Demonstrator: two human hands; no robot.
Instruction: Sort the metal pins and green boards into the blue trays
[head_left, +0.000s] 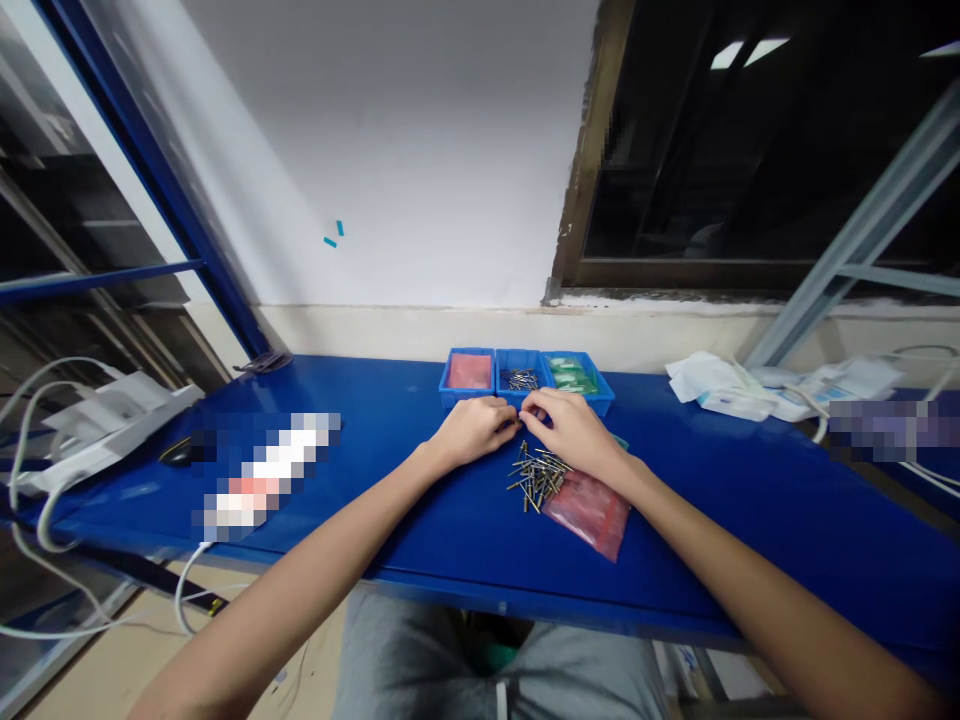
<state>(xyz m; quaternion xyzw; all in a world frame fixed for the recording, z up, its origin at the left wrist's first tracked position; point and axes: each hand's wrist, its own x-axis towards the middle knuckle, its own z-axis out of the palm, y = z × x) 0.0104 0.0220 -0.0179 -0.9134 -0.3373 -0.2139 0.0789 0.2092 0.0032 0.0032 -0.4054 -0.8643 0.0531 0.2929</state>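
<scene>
My left hand (477,427) and my right hand (564,422) meet fingertip to fingertip just in front of three blue bins. Both have curled, pinching fingers, and whatever is between them is too small to name. Close below lies a loose pile of metal pop rivets (537,478). A pink plastic bag (592,512) lies flat beside the pile, partly under my right wrist. In the left bin (447,392) is pink plastic, the middle bin (514,356) holds more rivets (520,379), and the right bin (600,396) contains green plastic bags (573,376).
The blue table (405,545) runs against a white wall. On its left are a white power strip (112,430) with cables, a black mouse (177,452) and a blurred-out white object (274,470). White plastic packaging (720,388) lies at the right by a metal post.
</scene>
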